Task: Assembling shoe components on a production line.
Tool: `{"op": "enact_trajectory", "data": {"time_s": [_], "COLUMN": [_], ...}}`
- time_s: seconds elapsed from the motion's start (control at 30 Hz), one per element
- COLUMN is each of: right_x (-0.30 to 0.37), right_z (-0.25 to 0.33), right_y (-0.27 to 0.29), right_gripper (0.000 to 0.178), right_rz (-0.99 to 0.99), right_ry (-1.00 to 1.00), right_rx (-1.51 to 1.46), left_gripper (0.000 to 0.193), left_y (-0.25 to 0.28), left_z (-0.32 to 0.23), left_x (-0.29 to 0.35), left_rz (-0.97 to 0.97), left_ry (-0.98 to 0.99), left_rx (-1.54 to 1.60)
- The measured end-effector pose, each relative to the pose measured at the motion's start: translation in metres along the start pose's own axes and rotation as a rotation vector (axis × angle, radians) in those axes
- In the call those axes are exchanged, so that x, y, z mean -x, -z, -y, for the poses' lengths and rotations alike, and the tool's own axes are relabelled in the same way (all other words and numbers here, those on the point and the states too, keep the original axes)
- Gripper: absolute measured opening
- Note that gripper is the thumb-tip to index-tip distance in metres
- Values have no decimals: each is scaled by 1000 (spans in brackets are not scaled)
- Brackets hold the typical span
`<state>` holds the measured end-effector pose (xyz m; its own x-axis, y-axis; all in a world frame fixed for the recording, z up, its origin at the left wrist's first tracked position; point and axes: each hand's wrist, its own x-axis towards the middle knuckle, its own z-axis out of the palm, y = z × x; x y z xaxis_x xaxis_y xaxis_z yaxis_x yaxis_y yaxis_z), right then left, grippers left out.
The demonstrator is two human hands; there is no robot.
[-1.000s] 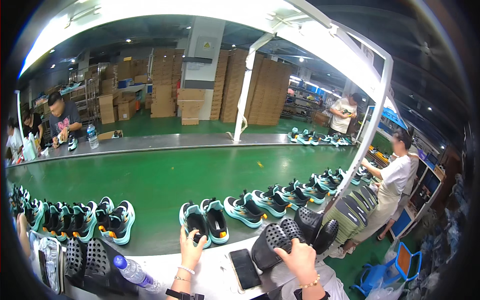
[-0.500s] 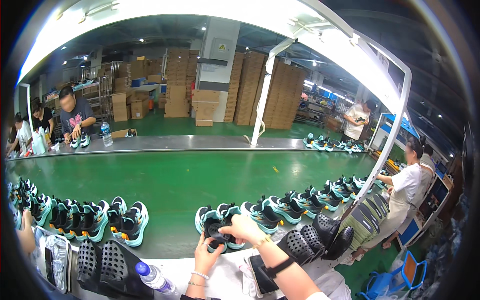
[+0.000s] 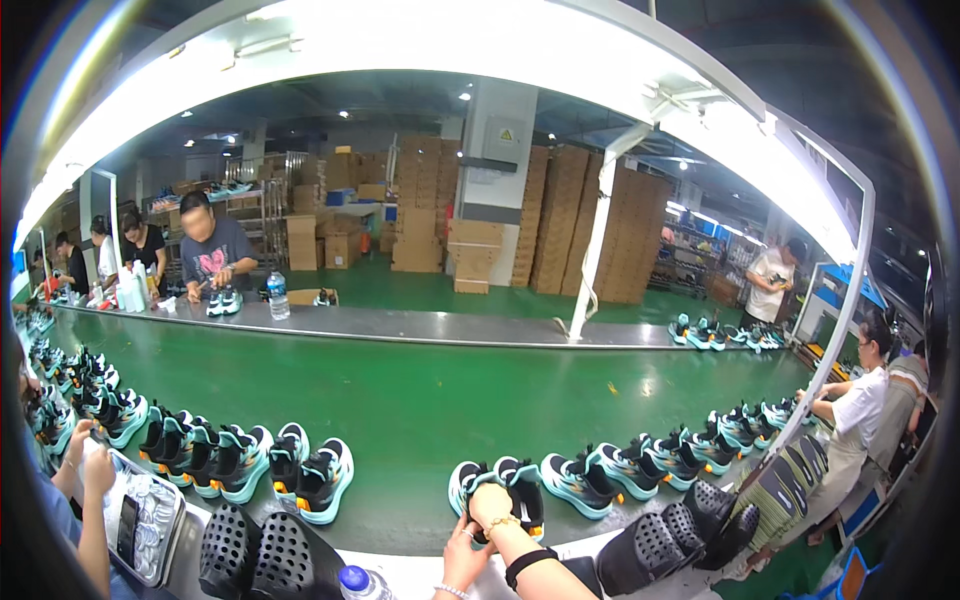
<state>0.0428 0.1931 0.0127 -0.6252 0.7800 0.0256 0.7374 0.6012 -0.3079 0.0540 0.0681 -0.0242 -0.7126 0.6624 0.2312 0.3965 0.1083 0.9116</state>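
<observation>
At the near edge of the green belt stands a pair of black and light-blue sneakers, their heels toward me. My right hand (image 3: 490, 507) reaches down into the left sneaker (image 3: 465, 483), its fingers hidden inside the shoe. Low at that shoe's heel, my left hand (image 3: 466, 556) grips it from the near side. Whatever lies inside the shoe is covered by my right hand. The right sneaker (image 3: 522, 487) stands close beside it, partly behind my right wrist.
More sneakers (image 3: 322, 478) line the belt (image 3: 430, 390) on both sides. Black perforated shoe-shaped forms (image 3: 285, 560) and a purple-capped bottle (image 3: 356, 580) sit near me. At left, another person's hands (image 3: 90, 460) are above a tray (image 3: 170, 530). A white post (image 3: 598, 240) rises beyond the belt.
My right hand has gone from holding a black piece above the left sneaker to down inside it. My left hand has shifted to the heel. The whole view has swung left.
</observation>
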Motion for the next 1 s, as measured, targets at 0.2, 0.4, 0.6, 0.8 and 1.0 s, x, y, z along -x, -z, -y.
{"op": "enact_trajectory", "data": {"time_s": [0.2, 0.4, 0.6, 0.8, 1.0], "right_x": [12, 80, 196, 231, 240], "right_z": [0, -24, -76, -194, -272], "right_y": [8, 35, 130, 186, 144], "right_gripper": [40, 44, 20, 20, 43], "right_rz": [64, -42, -282, -925, -668], "right_ry": [38, 402, 452, 66, -203], "right_rx": [-174, -490, -775, -335, -413], "left_gripper": [37, 38, 41, 27, 14], "left_y": [8, 8, 4, -13, -48], "left_z": [-6, -13, -13, -57, -61], "left_x": [5, 1, 4, 2, -47], "left_rz": [-55, -103, -259, -198, -109], "left_ry": [-17, -127, -164, -426, -296], "left_rx": [-100, 26, -90, 57, -167]}}
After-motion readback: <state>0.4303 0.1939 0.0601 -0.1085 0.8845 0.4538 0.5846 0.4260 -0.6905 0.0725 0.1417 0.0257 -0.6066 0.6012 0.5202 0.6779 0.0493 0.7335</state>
